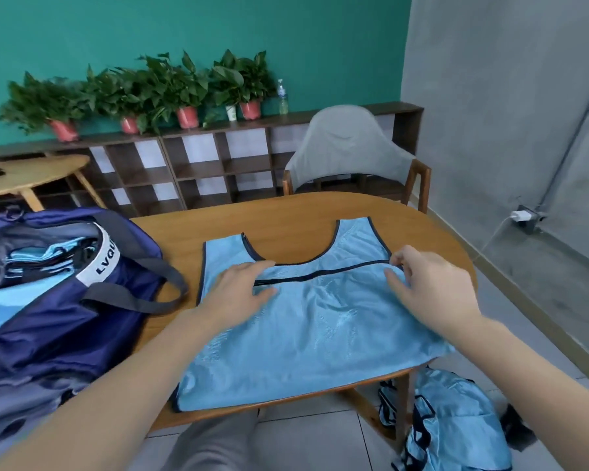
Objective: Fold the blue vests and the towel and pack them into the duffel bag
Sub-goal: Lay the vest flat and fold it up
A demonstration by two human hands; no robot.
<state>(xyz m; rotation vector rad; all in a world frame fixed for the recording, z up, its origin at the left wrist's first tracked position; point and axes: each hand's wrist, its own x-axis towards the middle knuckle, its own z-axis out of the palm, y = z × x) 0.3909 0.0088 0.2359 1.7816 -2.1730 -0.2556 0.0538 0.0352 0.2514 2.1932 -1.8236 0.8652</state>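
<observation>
Vest [306, 321] lay flat on tabletop [286, 215] — L hand [244, 285] fingers spread, pressing; R hand [429, 283] fingers pinched its edge.

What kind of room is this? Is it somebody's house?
Probably an office lounge or meeting room, not a house: a long wooden table, an open cubby shelf with potted plants along a teal wall, and a bare grey concrete wall.

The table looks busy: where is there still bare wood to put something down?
The table is bare along its far edge, between the vest and the chair, and in a narrow strip between the duffel bag and the vest's left side. The near half is crowded: the vest covers it to the front edge, with the left hand and right hand on it.
</observation>
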